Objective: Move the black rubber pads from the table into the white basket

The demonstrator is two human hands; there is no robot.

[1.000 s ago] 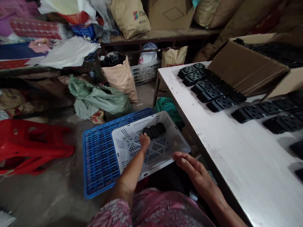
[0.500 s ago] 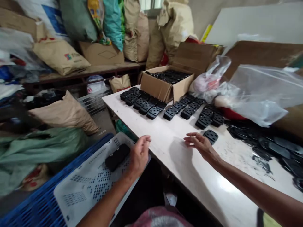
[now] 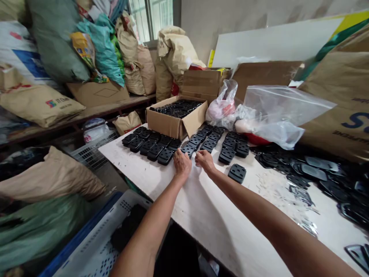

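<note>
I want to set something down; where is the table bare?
Free: the table between its near edge, left hand and right hand; also the left strip before the pads. Crowded: the back, with pads, box and bags; the right, with black parts.

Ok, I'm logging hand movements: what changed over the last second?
The left hand moved off the black stack in the white basket, rightward to the black pieces on the table; the right hand reached forward there too. Any grip is unclear. Basket and stack stayed.
</note>
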